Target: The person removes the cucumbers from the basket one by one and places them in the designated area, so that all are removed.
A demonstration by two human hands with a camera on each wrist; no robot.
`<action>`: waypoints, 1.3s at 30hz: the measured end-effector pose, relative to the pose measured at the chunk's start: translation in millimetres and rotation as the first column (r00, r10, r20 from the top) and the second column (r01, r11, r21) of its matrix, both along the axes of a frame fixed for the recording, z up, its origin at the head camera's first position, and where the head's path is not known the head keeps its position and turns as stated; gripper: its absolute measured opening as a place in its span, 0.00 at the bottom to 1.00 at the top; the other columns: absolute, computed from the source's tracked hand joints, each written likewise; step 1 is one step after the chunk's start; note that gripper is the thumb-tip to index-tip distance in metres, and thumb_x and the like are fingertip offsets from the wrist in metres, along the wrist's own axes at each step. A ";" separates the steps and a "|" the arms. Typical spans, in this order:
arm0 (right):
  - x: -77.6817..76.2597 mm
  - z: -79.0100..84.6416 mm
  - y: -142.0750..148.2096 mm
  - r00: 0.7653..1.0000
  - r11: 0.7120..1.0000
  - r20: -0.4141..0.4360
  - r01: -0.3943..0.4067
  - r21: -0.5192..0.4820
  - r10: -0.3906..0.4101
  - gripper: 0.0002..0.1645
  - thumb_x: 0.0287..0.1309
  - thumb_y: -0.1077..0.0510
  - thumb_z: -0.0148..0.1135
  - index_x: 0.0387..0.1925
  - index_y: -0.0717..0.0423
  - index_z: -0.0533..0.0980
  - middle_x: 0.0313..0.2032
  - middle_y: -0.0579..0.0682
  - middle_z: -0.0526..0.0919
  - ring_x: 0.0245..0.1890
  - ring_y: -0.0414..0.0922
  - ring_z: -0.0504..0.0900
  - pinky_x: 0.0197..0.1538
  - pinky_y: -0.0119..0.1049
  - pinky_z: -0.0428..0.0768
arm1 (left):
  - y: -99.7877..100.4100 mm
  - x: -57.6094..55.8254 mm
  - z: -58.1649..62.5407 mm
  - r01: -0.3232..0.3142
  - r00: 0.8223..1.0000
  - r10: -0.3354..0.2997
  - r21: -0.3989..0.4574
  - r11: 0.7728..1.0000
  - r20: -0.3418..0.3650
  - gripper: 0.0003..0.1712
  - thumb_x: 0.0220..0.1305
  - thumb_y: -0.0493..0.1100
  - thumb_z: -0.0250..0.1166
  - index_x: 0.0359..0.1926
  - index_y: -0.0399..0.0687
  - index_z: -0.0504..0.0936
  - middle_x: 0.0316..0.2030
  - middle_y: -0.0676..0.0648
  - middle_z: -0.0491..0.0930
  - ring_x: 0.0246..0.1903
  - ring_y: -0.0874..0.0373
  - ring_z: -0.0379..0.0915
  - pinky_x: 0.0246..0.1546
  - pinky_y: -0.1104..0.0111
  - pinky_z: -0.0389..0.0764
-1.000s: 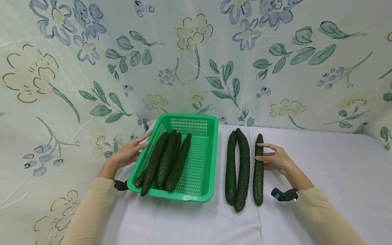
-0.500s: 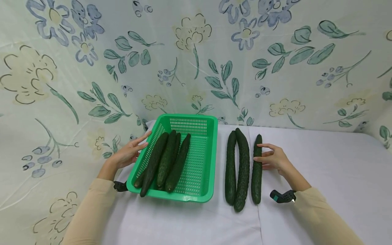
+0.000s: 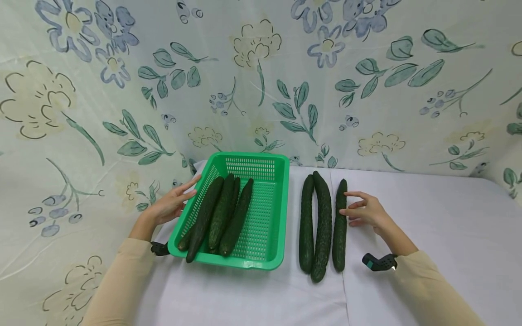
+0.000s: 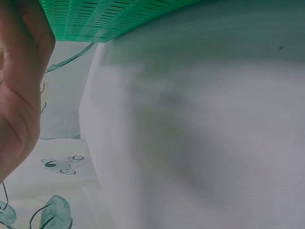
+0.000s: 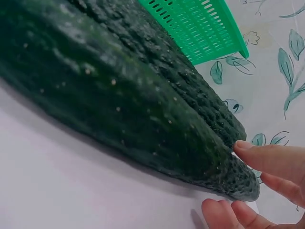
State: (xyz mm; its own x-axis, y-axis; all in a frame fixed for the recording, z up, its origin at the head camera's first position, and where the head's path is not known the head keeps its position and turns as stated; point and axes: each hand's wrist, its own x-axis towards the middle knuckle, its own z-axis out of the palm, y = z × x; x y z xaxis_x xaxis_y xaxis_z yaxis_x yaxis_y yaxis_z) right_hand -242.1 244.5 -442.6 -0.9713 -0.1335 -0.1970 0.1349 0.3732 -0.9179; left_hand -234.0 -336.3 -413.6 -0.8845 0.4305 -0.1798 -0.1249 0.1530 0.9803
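Note:
My left hand (image 3: 169, 206) rests against the outer left wall of a green plastic basket (image 3: 282, 226), fingers fairly straight along it. Several dark green cucumbers lie inside, heaped toward the left. To the basket's right, two long cucumbers lie side by side on the table, the bumpy one (image 3: 324, 226) nearest a third cucumber (image 3: 339, 240). At the far half of that third one is my right hand (image 3: 369, 213), its thumb and fingers spread loosely apart. In the right wrist view a fingertip (image 5: 244, 144) comes right at the narrow end, while other fingertips sit off its side.
A white cloth (image 3: 244, 299) covers the table, with a crease running near the third cucumber. Behind the table and on the left hangs a floral curtain (image 3: 261, 90). Each wrist wears a black strap device, such as the right one (image 3: 379, 262).
The third cucumber has shifted slightly left, closer to the other two. My right fingers have loosened from around it. The left hand and basket stay nearly still.

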 end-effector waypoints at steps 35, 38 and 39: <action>-16.6 88.3 -54.7 0.992 0.969 -0.079 -0.117 -0.218 0.102 0.39 0.66 0.59 0.66 0.72 0.63 0.60 0.55 0.67 0.69 0.42 0.56 0.84 0.44 0.49 0.84 | -1.1 0.5 -1.7 -0.020 1.000 0.020 -0.022 1.000 -0.009 0.35 0.80 0.49 0.48 0.80 0.70 0.44 0.60 0.47 0.68 0.14 0.64 0.56 0.18 0.72 0.66; -19.3 95.8 -68.6 0.988 0.962 -0.083 -0.144 -0.230 0.128 0.37 0.66 0.59 0.66 0.72 0.62 0.62 0.56 0.67 0.70 0.42 0.55 0.83 0.44 0.49 0.84 | -1.9 -1.1 -1.8 -0.004 1.000 0.004 0.002 1.000 0.002 0.35 0.81 0.48 0.47 0.80 0.69 0.44 0.50 0.49 0.76 0.14 0.64 0.58 0.17 0.73 0.67; -20.1 98.1 -73.5 0.986 0.959 -0.085 -0.158 -0.236 0.141 0.37 0.66 0.60 0.65 0.72 0.62 0.62 0.56 0.67 0.70 0.42 0.55 0.83 0.44 0.49 0.84 | -2.0 -1.6 -1.7 0.001 1.000 -0.001 0.010 1.000 0.005 0.35 0.81 0.48 0.47 0.80 0.69 0.43 0.47 0.49 0.77 0.14 0.64 0.59 0.17 0.73 0.67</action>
State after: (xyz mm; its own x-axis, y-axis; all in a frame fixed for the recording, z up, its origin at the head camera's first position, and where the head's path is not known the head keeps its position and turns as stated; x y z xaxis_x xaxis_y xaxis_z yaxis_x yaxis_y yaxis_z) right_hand -262.2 171.0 -344.4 -0.9464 -0.3138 -0.0771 0.0302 0.1515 -0.9880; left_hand -235.6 -338.3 -415.3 -0.8830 0.4334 -0.1802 -0.1298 0.1434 0.9811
